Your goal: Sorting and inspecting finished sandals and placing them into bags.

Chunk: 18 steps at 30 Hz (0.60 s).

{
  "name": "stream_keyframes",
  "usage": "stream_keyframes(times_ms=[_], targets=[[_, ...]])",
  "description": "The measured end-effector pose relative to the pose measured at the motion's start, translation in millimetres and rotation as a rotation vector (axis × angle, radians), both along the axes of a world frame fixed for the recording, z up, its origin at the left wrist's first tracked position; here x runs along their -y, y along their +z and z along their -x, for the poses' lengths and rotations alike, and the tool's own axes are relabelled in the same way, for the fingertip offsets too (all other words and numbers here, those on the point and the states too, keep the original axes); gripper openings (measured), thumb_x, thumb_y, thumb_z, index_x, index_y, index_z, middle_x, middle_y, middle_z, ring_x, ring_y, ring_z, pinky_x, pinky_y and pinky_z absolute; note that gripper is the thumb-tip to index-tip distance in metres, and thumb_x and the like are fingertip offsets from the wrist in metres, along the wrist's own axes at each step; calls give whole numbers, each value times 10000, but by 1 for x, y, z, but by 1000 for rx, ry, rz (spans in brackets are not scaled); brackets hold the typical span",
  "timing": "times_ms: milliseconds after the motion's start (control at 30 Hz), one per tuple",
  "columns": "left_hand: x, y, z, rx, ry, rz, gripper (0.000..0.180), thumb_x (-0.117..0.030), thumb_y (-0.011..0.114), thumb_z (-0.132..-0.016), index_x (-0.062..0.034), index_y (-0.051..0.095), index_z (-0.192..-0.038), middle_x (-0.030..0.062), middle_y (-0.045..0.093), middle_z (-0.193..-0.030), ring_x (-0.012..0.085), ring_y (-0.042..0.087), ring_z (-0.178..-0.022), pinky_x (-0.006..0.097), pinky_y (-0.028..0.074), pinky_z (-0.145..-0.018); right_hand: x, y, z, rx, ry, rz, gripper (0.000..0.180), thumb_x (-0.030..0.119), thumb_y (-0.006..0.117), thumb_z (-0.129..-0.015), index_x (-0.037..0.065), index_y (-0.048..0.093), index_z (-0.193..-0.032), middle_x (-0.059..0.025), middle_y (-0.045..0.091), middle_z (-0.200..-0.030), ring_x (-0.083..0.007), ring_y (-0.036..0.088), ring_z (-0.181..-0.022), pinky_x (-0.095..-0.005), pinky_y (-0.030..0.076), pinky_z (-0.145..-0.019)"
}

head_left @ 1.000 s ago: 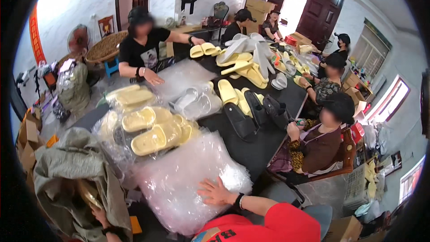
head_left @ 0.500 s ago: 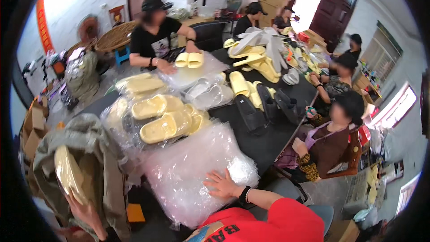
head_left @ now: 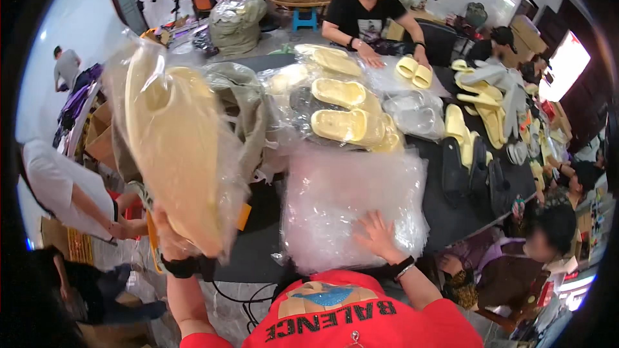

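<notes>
Held high: bagged slippers left of the bag stack!

Here we are, with the left hand gripping the lower end of the bagged slippers, up to the left of the bag stack. We'd judge this a light load, spongy rather than stiff, and hardly fragile; the wrap is the tricky part, likely slippery. Our pick for a hold: round the soles through the plastic, not by the loose film alone. And what a look! Pale yellow, apparently 2 slippers, in glossy, crinkled clear film, a touch blurred. Over to the right hand: fingers spread wide, palm down on the bag stack, grasping nothing. Beyond the bag stack we spot more wrapped slippers; beyond it and to its left, a grey-green sack.
</notes>
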<state>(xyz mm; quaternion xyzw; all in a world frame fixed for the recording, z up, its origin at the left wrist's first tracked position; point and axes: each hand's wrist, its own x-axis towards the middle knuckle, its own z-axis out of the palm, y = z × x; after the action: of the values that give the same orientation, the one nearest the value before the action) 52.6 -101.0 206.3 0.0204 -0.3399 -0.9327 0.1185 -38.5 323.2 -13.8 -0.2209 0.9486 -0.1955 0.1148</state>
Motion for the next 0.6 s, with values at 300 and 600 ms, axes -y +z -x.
stream_keyframes(times_ms=[300,600], targets=[[-148,-88,38,446,-811,336,491,-368,465,-899,-15,472,-1239,116,597,-1104,234,605,-934,348,492,-834,22,95,19,824,-568,1832,628,147,510,-884,127,175,-1416,-105,330,-1384,-259,454,-1178,-411,436,-921],[-122,-168,59,411,-555,397,723,-493,522,-856,-155,217,-1418,109,331,-1354,227,432,-1138,393,396,-874,-26,33,17,525,-1027,1930,359,62,486,-881,91,382,-1223,-118,498,-1177,-285,510,-1089,-475,447,-897]])
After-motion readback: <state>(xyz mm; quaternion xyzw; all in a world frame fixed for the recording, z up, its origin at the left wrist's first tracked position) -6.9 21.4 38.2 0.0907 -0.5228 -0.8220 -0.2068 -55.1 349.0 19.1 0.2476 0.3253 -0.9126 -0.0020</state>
